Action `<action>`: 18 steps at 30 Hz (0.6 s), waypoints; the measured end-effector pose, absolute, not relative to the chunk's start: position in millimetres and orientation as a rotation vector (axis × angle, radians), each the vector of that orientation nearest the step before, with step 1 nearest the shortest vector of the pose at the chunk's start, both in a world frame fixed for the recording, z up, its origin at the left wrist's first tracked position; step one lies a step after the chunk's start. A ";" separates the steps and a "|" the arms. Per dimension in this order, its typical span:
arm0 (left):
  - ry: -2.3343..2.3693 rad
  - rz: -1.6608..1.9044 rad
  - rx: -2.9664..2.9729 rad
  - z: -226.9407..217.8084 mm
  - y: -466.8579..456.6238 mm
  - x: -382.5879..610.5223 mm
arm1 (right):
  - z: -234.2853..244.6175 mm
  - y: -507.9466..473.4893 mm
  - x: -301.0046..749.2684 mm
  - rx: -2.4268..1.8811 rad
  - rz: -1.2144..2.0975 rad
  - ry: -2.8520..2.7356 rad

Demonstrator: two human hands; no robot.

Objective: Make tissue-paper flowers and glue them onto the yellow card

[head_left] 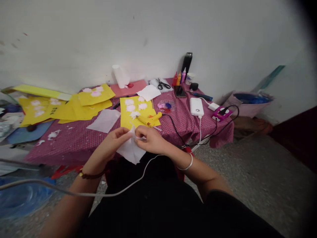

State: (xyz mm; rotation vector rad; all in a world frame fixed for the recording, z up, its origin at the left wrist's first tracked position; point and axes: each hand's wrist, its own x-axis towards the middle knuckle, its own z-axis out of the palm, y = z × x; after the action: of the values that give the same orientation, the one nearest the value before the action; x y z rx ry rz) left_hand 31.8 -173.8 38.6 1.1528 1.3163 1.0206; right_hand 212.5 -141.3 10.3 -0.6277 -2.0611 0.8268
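My left hand (116, 140) and my right hand (148, 138) meet in front of me, just below the near edge of the low table (74, 142). Both pinch a thin white tissue sheet (130, 150), fingers closed on its gathered top while the rest hangs down over my lap. Right behind my hands lies a yellow sheet (128, 115) with several white tissue flowers, and a yellow glue gun (150, 119) rests on it.
More yellow sheets (81, 107), loose white paper (104, 120), a pink sheet, a tissue roll (119, 76), scissors (163, 85), paint bottles (178, 78), a phone (179, 91), a power bank (196, 106), a paint palette and cables cover the checked cloth. A bin (247, 104) stands at right.
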 end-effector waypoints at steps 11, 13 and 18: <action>1.657 1.284 1.716 36.6 -188.1 26.6 | -5.2 -128.8 208.5 -0.705 1.333 -1.815; 1.654 1.288 1.932 34.9 -190.7 32.8 | -7.2 -128.3 206.3 -0.656 1.375 -1.793; 1.460 1.359 1.681 31.6 -193.5 42.3 | -9.1 -117.6 205.7 -0.640 1.317 -1.537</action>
State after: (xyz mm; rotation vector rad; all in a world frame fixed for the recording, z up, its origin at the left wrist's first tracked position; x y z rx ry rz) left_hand 42.3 -193.5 31.6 1.6807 1.4597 1.3590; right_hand 205.7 -117.6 -9.1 -0.6404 -1.5371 1.3169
